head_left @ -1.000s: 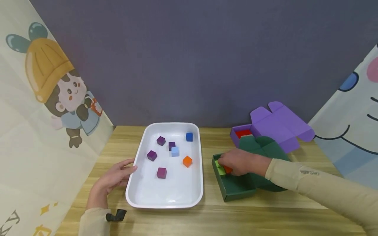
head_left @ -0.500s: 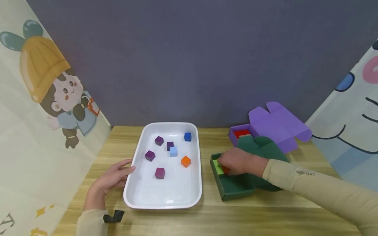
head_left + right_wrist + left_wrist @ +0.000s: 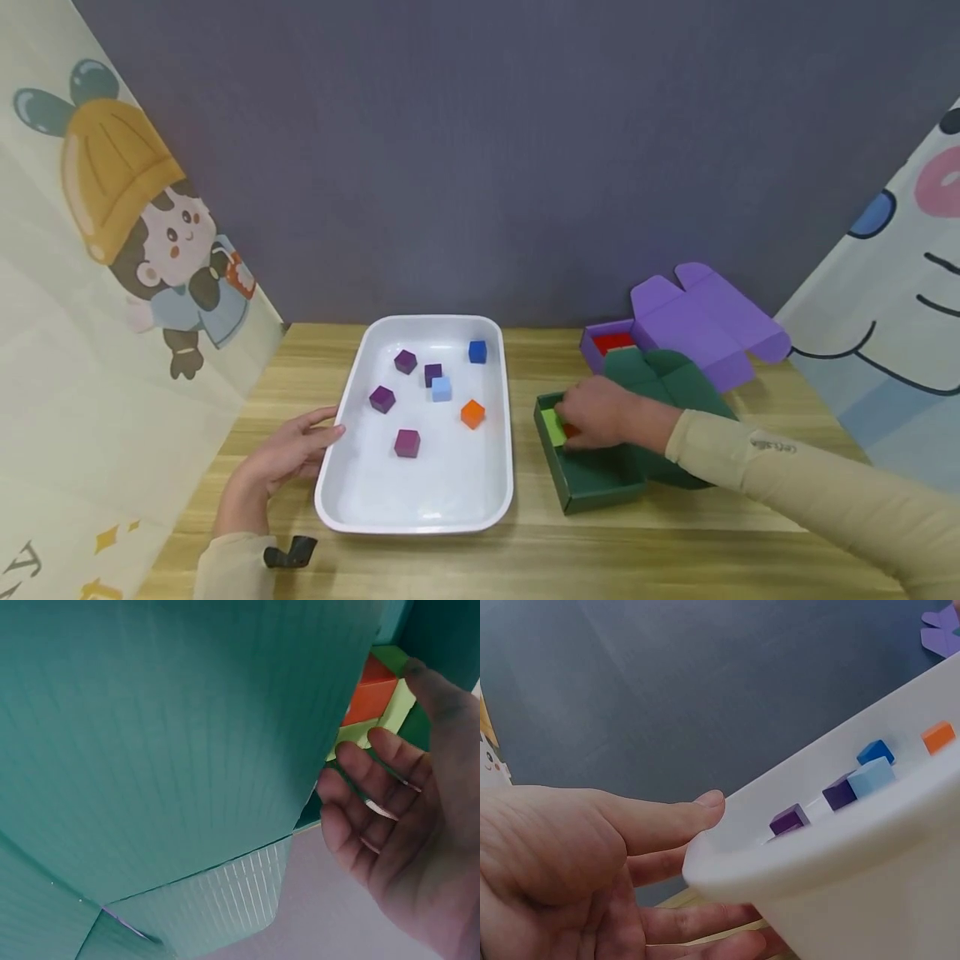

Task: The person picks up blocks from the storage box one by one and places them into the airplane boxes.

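A white tray [image 3: 420, 500] lies on the wooden table, with several purple cubes, a dark blue cube [image 3: 477, 352], a light blue cube [image 3: 441, 389] and an orange cube [image 3: 472, 414] inside. My left hand [image 3: 292, 450] holds its left rim, thumb at the edge and fingers below it in the left wrist view. To the right stands an open green box [image 3: 600, 487]. My right hand [image 3: 600, 412] reaches into it, thumb and fingers at a light green block [image 3: 397, 705] next to an orange-red block [image 3: 371, 697]. The hand and lid partly hide the blocks.
Behind the green box, a purple box [image 3: 592, 354] stands with its lid spread to the right and red inside. The raised green lid [image 3: 678, 379] lies under my right forearm. A dark grey wall [image 3: 465, 167] closes off the back.
The head view has shifted slightly. My right hand stays in the green box, with the light green beside its fingers showing a little differently. My left hand keeps its place on the tray.
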{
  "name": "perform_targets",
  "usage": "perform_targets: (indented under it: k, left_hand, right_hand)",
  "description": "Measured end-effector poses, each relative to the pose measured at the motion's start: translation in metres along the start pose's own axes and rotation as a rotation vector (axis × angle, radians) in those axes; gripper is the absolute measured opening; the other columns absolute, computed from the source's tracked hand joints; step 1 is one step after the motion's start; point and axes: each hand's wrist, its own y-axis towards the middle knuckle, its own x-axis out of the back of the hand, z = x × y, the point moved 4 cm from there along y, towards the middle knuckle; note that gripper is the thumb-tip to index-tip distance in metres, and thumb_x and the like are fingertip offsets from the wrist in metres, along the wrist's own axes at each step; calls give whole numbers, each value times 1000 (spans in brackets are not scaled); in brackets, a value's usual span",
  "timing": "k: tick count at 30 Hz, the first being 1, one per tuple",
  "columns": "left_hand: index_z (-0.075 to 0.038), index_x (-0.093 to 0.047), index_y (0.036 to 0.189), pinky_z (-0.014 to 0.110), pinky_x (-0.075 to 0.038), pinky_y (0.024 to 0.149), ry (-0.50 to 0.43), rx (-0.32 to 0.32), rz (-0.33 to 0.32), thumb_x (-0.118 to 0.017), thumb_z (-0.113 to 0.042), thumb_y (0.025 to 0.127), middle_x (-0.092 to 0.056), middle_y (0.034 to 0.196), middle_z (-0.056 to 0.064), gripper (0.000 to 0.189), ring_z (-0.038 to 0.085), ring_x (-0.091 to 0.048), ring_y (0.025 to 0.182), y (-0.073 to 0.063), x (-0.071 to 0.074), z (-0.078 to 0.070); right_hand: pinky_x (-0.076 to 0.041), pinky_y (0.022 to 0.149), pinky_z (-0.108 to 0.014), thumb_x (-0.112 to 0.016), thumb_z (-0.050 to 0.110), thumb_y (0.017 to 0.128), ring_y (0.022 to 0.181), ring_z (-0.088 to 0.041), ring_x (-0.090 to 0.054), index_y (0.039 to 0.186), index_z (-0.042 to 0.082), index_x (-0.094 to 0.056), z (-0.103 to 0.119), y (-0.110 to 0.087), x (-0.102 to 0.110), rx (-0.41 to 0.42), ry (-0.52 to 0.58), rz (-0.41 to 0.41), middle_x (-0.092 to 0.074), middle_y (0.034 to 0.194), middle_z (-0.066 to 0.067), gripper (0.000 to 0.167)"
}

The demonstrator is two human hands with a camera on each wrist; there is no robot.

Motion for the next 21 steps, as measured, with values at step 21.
perform_targets:
  k: [21]
  left_hand:
    - [4,-21,151,49,-55,80,-4,-21,19,-58,-26,100,-55,125,30,70,37,-64,101,0,1,-1]
  right_hand:
    - [-41,49,-26,-82,24,79,56,-11,-46,80,14,-62,-2,6,52,12,104,-89,-49,65,8,22]
